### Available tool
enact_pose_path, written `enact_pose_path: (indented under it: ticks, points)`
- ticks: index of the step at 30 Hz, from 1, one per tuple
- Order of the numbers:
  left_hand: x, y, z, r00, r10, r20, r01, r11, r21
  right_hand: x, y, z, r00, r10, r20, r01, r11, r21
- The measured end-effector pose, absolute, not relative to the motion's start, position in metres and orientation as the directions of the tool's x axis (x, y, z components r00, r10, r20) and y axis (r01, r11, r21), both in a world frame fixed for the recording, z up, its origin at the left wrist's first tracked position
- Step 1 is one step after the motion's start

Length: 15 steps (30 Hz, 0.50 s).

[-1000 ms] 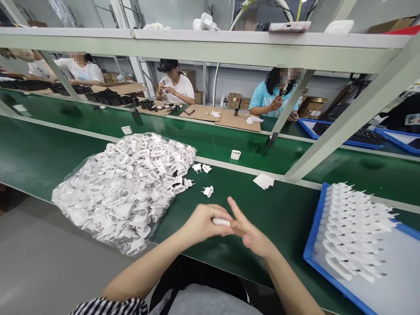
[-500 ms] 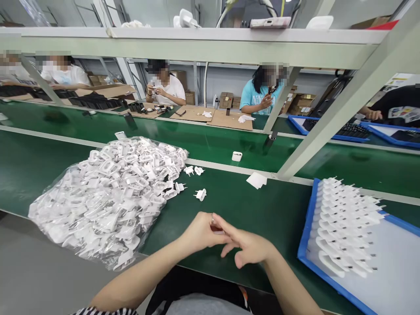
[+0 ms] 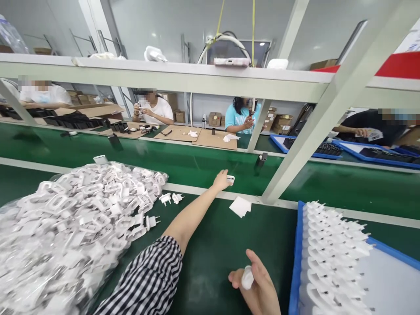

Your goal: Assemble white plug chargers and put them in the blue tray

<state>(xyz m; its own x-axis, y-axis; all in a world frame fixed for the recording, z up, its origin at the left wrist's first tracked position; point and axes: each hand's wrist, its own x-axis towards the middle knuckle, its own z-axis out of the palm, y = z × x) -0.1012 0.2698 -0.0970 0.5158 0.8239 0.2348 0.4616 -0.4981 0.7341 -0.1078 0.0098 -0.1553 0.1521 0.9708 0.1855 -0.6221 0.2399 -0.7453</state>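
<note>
- Head view: left hand (image 3: 222, 180) stretches to 12 o'clock because the small white box (image 3: 231, 179) sits far across the green surface (image 3: 213, 247); its fingers touch the box, but I cannot tell the grip.
- Right hand (image 3: 259, 291) at 6 o'clock, fingers pinching 1 white plug part (image 3: 246, 278) clear of the surface.

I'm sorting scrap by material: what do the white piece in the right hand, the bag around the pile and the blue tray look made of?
White piece in the right hand: smooth moulded plastic with a faint sheen, most likely. Bag: thin clear plastic film, crinkled with glints. Blue tray: rim looks like rigid matte plastic; could be coated board.
</note>
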Motion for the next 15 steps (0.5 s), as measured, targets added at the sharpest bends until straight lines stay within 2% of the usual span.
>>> enact_pose_path:
  ticks: [5,11,13,15]
  points:
    - [-0.090,0.268,-0.103,0.566,0.774,0.283,0.449,-0.578,0.681,-0.096,0.012,-0.152,0.399,0.917,-0.004,-0.529,0.227,-0.818]
    - [-0.184,0.186,-0.107,0.659,0.686,0.309,0.397,-0.666,0.631,-0.099,0.013,-0.145,0.520,0.854,-0.024,-0.482,0.270,-0.834]
    - [-0.232,0.143,-0.126,0.705,0.626,0.333,0.400,-0.739,0.542,-0.107,0.010,-0.144,0.503,0.864,0.022,-0.421,0.267,-0.867]
    - [-0.273,0.105,-0.148,0.641,0.711,0.290,0.505,-0.675,0.537,-0.119,0.007,-0.145,0.341,0.936,0.082,-0.350,0.208,-0.913]
